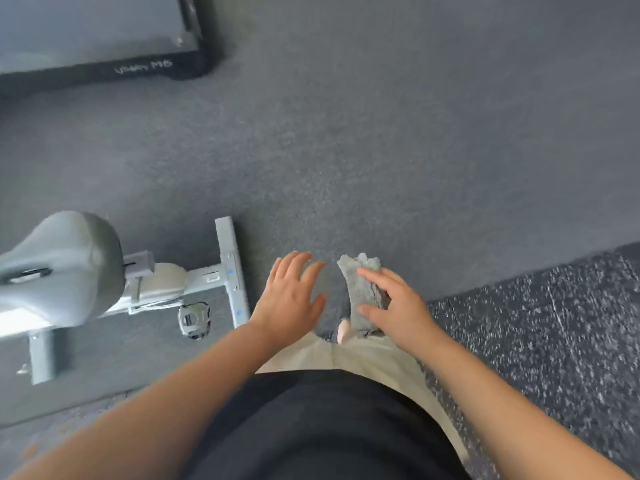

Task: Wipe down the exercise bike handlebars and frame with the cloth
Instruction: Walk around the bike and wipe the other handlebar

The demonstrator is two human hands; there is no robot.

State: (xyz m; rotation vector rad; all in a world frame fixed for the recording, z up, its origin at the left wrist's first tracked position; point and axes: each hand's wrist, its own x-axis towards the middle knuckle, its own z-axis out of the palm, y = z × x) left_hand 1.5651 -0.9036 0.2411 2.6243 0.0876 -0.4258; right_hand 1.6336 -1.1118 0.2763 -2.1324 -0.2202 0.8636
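The exercise bike's rear end fills the left side: a grey saddle [65, 261], a pale grey frame [173, 282], a rear stabiliser bar [230, 268] and a pedal [193, 320]. The handlebars are out of view. My right hand [398, 306] holds a crumpled grey cloth [362, 285] between thumb and fingers, in the air to the right of the bike. My left hand [291, 296] hovers beside the cloth with its fingers spread and holds nothing. Neither hand touches the bike.
The floor is dark grey rubber [346, 133], with a speckled black mat [536, 323] at the right. A black-framed platform [104, 67] lies at the top left. My legs in beige shorts and one foot [343, 330] are below the hands.
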